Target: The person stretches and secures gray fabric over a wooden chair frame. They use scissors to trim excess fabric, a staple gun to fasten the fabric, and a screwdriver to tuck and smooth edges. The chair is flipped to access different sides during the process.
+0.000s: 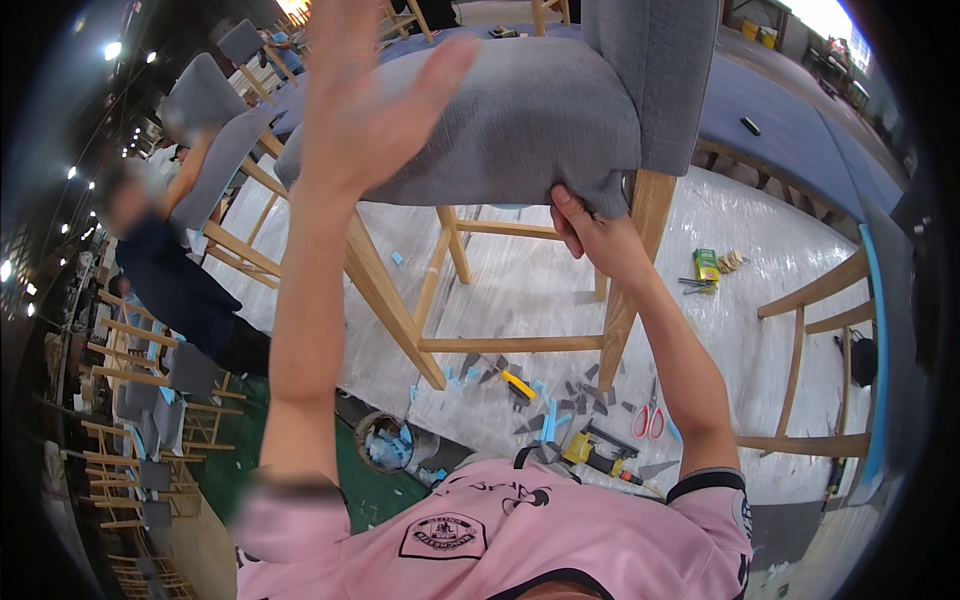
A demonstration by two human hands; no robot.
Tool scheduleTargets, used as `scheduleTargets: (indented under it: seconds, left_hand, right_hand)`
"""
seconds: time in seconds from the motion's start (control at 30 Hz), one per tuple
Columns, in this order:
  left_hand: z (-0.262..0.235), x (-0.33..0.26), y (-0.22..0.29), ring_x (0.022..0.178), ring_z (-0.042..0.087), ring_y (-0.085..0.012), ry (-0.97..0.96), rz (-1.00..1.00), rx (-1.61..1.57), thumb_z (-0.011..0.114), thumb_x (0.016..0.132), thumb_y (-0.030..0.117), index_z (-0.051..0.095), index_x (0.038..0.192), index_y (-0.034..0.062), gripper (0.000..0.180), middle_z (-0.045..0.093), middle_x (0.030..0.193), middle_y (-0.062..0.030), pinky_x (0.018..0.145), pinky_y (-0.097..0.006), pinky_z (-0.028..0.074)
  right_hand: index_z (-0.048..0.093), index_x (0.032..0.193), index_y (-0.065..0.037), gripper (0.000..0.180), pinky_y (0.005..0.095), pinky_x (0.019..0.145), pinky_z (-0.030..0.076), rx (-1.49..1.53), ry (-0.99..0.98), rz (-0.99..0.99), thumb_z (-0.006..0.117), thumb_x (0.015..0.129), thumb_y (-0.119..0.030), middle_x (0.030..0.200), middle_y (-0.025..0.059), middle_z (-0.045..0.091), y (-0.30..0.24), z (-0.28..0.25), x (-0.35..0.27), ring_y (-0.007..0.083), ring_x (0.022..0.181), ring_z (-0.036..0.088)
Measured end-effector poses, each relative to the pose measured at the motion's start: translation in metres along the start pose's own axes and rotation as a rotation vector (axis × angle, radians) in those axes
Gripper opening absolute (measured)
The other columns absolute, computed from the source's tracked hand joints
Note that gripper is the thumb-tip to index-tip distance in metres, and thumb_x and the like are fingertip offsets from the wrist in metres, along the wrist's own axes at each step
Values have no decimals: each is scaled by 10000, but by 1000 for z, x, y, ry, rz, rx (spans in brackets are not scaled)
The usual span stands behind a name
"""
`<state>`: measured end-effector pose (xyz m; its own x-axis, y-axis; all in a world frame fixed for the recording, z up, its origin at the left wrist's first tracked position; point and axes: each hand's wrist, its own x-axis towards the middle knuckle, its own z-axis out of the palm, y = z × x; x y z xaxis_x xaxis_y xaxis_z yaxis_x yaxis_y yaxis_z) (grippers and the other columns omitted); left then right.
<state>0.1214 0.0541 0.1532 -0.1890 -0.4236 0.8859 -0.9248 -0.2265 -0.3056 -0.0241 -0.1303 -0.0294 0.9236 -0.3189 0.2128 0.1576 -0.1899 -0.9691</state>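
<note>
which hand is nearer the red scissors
Right. The right hand grips the lower edge of the seat, above and beyond the scissors; the left hand is raised by the seat's left end, farther away.

Dark lettering point(444, 521) is borne by the shield-shaped crest point(443, 536) on the pink jersey point(610, 515); further dark print point(523, 497) is seen near it.

The left hand point(362, 125) is blurred and, like the gray chair back point(655, 85), cut off above.
</note>
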Motion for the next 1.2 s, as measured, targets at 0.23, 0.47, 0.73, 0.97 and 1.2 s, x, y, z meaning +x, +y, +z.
scheduleTargets:
  seconds: [0.23,0.47,0.73,0.97,1.2]
  left_hand:
    - [71,-18,35,1071,700,-376,-486,-126,113,507,1058,462,598,1385,81,511,695,1285,-172,898,-438,564]
    - [67,-62,61,1317,548,-395,-299,8,278,528,1025,475,543,1455,100,571,528,1498,-206,1126,-509,396]
    - [42,-20,8,1461,411,-427,-408,-213,68,483,1056,502,390,1586,127,657,291,1649,-266,1193,-477,340]
    - [44,-13,12,1332,546,-392,-797,-163,-24,497,1053,498,464,1537,136,605,494,1533,-192,1068,-434,466]
    - [46,-67,33,1186,591,-349,-276,233,281,566,1018,482,503,1498,159,582,588,1370,-147,1015,-488,469]
  right_hand:
    - [567,765,-88,498,276,484,366,71,32,-23,597,1040,-503,589,-16,495,2,2,4,86,505,448]
    - [544,756,-96,536,268,483,363,172,-11,-79,568,1039,-550,610,-21,485,7,5,-4,83,508,443]
    - [534,748,-102,563,271,468,360,189,19,-34,597,1006,-598,596,-21,477,14,7,7,89,505,444]
    - [572,766,-105,532,258,481,342,162,59,1,650,984,-584,614,-26,492,15,6,3,82,521,439]
    - [584,794,-96,490,253,496,387,240,134,-77,651,1002,-535,634,-29,525,23,22,-7,85,536,491]
